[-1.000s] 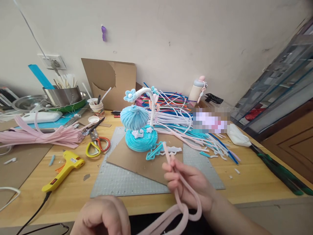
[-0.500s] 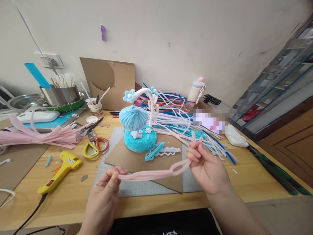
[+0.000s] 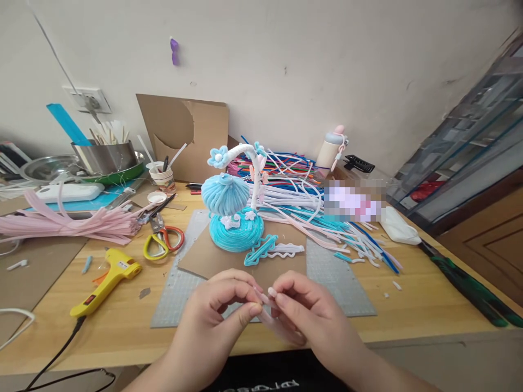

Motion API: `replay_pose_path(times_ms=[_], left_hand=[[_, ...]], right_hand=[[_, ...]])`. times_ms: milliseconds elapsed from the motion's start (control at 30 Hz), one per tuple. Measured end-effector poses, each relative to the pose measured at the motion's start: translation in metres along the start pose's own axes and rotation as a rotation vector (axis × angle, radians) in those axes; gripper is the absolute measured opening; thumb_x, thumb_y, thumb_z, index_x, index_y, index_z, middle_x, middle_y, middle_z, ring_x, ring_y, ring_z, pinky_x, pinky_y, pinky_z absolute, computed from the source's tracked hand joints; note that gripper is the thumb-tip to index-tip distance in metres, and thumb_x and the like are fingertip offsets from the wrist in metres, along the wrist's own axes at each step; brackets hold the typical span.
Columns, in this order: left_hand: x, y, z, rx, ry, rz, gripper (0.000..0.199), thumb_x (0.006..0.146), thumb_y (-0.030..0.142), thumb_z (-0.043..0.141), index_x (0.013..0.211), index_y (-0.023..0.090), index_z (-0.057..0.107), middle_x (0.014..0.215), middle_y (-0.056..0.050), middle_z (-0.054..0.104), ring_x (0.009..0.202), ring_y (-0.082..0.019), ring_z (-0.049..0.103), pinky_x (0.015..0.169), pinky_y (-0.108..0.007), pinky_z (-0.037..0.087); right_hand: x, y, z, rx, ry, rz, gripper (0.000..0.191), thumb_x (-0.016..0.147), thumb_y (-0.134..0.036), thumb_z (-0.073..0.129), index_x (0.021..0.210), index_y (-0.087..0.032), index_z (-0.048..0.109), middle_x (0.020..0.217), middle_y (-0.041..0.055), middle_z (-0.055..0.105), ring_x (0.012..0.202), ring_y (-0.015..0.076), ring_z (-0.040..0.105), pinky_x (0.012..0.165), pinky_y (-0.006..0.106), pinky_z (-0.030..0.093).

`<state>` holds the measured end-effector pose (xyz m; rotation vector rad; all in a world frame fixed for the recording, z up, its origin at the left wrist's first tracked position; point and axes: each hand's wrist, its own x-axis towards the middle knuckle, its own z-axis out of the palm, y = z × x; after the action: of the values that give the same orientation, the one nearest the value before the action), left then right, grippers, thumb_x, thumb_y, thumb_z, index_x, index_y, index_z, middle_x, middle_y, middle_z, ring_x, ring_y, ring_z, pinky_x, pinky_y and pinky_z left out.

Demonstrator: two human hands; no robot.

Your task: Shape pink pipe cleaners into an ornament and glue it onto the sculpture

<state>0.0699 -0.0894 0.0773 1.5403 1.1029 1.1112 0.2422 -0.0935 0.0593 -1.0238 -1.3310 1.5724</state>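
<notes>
My left grip [image 3: 216,316] and right grip [image 3: 314,307] pinched the pale pink stems [image 3: 281,328], whose ends could have slipped apart had either pinch loosened.

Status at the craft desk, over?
Left hand, right hand: both pinching. Pink pipe cleaner: between them, partly hidden. Blue lamp-shaped craft: beyond, not in the way.

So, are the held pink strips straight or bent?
Bent: pinched by the left hand and right hand, the pink strips droop in a curve.
</notes>
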Motion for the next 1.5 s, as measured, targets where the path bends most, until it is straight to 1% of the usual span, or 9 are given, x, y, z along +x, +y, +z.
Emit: replay_pose_path(times_ms=[67, 300, 500, 733, 800, 900, 1000, 1267, 1500], left_hand=[[-0.001, -0.002, 0.0, 0.052, -0.008, 0.045, 0.009, 0.071, 0.017, 0.067, 0.068, 0.023, 0.073, 0.077, -0.008, 0.067, 0.072, -0.02, 0.063, 0.065, -0.027, 0.049], [-0.005, -0.003, 0.002, 0.269, -0.045, 0.181, 0.011, 0.074, 0.015, 0.063, 0.072, 0.023, 0.07, 0.078, -0.005, 0.067, 0.074, -0.018, 0.063, 0.068, -0.024, 0.049], [-0.007, -0.007, 0.004, 0.28, -0.032, 0.25, 0.019, 0.073, 0.009, 0.062, 0.081, 0.024, 0.072, 0.081, -0.007, 0.067, 0.077, -0.019, 0.062, 0.07, -0.024, 0.049], [-0.009, -0.013, 0.005, 0.339, 0.014, 0.318, 0.023, 0.072, 0.007, 0.063, 0.086, 0.023, 0.072, 0.085, -0.007, 0.069, 0.079, -0.018, 0.063, 0.071, -0.023, 0.049], [-0.009, -0.013, 0.005, 0.377, 0.007, 0.384, 0.023, 0.073, 0.006, 0.062, 0.086, 0.023, 0.071, 0.085, -0.006, 0.069, 0.079, -0.018, 0.064, 0.071, -0.023, 0.05], [-0.009, -0.012, 0.005, 0.422, 0.028, 0.483, 0.019, 0.076, 0.004, 0.058, 0.084, 0.019, 0.067, 0.089, -0.008, 0.069, 0.082, -0.017, 0.064, 0.072, -0.025, 0.052], [-0.009, -0.01, 0.003, 0.473, 0.073, 0.505, 0.015, 0.076, 0.004, 0.057, 0.079, 0.017, 0.064, 0.096, -0.009, 0.068, 0.086, -0.017, 0.064, 0.074, -0.025, 0.052], [-0.01, -0.009, 0.002, 0.505, -0.004, 0.542, 0.015, 0.076, 0.005, 0.059, 0.08, 0.019, 0.063, 0.103, -0.008, 0.068, 0.094, -0.016, 0.063, 0.08, -0.024, 0.051], [-0.011, -0.012, 0.003, 0.508, -0.036, 0.546, 0.015, 0.076, 0.005, 0.06, 0.082, 0.019, 0.062, 0.104, -0.008, 0.067, 0.097, -0.017, 0.062, 0.083, -0.025, 0.05]], right_hand=[[0.0, 0.001, 0.001, -0.023, 0.017, -0.047, 0.019, 0.084, -0.036, 0.054, 0.08, -0.017, 0.057, 0.067, -0.002, 0.051, 0.055, 0.0077, 0.042, 0.049, 0.019, 0.034], [-0.002, 0.001, 0.006, -0.136, 0.019, -0.061, 0.018, 0.086, -0.032, 0.051, 0.079, -0.017, 0.059, 0.064, -0.0011, 0.054, 0.059, 0.0105, 0.051, 0.056, 0.023, 0.043], [-0.001, 0.001, 0.004, -0.369, 0.046, -0.172, 0.016, 0.087, -0.026, 0.049, 0.079, -0.018, 0.06, 0.072, 0.0003, 0.057, 0.068, 0.0122, 0.053, 0.062, 0.024, 0.042], [-0.001, 0.001, 0.003, -0.446, 0.005, -0.164, 0.021, 0.09, -0.03, 0.047, 0.075, -0.018, 0.054, 0.071, -0.0007, 0.054, 0.067, 0.0115, 0.049, 0.061, 0.023, 0.038], [0.0, 0.001, 0.003, -0.418, -0.004, -0.133, 0.022, 0.09, -0.032, 0.047, 0.074, -0.018, 0.053, 0.069, -0.0012, 0.052, 0.066, 0.011, 0.048, 0.06, 0.023, 0.037], [0.0, 0.003, 0.003, -0.223, 0.004, -0.039, 0.025, 0.09, -0.037, 0.046, 0.073, -0.018, 0.05, 0.064, -0.0034, 0.047, 0.057, 0.0085, 0.04, 0.053, 0.021, 0.033], [0.0, 0.006, 0.003, -0.048, 0.035, 0.018, 0.026, 0.089, -0.039, 0.048, 0.074, -0.018, 0.047, 0.061, -0.0055, 0.041, 0.052, 0.0066, 0.032, 0.047, 0.02, 0.027], [0.0, 0.008, 0.003, 0.061, 0.047, 0.012, 0.025, 0.088, -0.038, 0.05, 0.074, -0.018, 0.049, 0.06, -0.006, 0.04, 0.051, 0.0057, 0.032, 0.046, 0.018, 0.026], [0.001, 0.008, 0.003, 0.094, 0.037, -0.011, 0.025, 0.088, -0.037, 0.05, 0.073, -0.017, 0.048, 0.061, -0.0042, 0.047, 0.049, 0.0056, 0.036, 0.046, 0.019, 0.029]])
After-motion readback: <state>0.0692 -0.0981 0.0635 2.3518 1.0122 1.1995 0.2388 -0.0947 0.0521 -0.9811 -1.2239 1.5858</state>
